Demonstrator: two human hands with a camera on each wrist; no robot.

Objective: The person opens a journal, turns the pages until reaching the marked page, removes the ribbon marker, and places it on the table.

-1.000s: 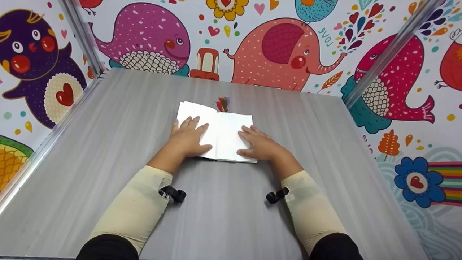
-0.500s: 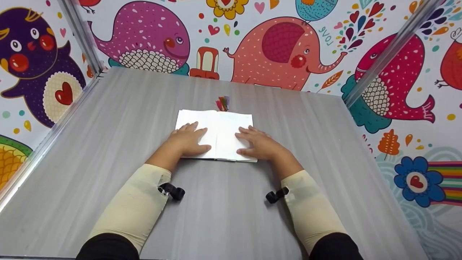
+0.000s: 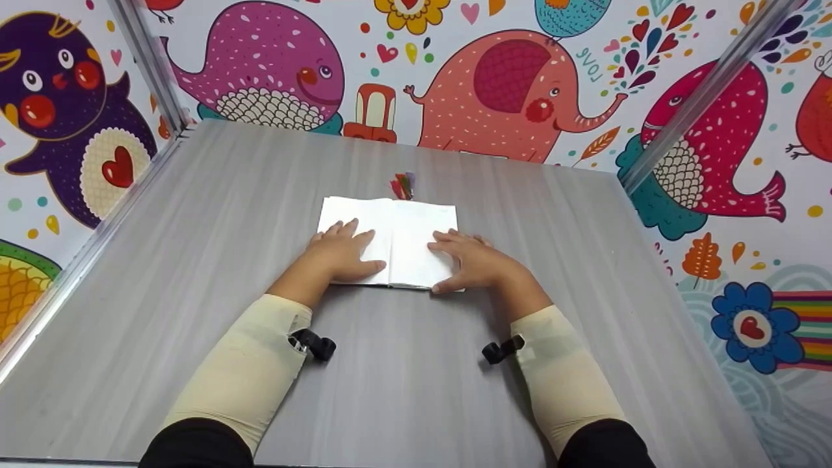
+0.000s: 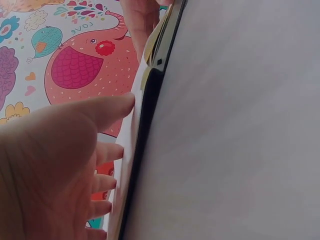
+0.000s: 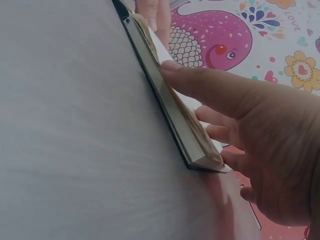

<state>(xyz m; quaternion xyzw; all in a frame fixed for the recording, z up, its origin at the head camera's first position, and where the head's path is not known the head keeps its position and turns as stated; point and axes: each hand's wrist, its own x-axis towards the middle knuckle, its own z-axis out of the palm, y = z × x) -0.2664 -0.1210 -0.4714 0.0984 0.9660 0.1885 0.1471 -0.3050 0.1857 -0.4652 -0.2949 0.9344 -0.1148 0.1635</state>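
Around the open book (image 3: 399,240) stretches a grey table (image 3: 390,383), and the book lies on it with its white pages facing up. On the book's left page, the left hand (image 3: 340,255) rests with fingers spread and relaxed, gripping nothing. On its right page, the right hand (image 3: 472,260) lies loosely extended, thumb touching the book's near edge, with no leaf visibly pinched. Just beyond the book sits a bundle of coloured strips (image 3: 402,186), too small to identify. Opening the book looks done, and both pages seem nearly flat. The stack under the right hand looks thicker than the left one, so most leaves probably lie there; whether more pressing or turning is left, I cannot tell
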